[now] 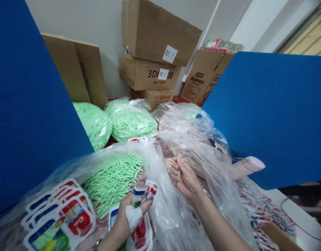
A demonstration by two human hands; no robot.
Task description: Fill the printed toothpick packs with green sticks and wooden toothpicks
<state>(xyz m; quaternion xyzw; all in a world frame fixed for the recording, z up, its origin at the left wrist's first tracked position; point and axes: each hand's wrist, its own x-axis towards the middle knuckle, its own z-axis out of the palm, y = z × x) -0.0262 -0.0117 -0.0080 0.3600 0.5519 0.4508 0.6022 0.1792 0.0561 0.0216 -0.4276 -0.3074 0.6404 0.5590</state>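
Observation:
My left hand [121, 212], with a white wrap [133, 217] around the thumb area, is closed on a small printed pouch [151, 190] in red, white and blue. My right hand [188, 177] is closed around a small bunch of thin beige sticks [179, 164], above a clear plastic bag [202, 153] with more beige sticks inside. Beside my left hand, a heap of light green sticks [113, 181] lies on open plastic sheeting. Printed pouches [79, 216] are fanned out at the lower left, and more pouches [143, 233] lie under my left hand.
Two tied bags of green sticks [133, 122] stand behind. Cardboard boxes [150, 71] are stacked against the wall; another box [202, 76] stands to the right. Blue panels [275, 115] close in both sides. A pale cylinder [248, 166] lies at the right, near wrapped striped items [270, 212].

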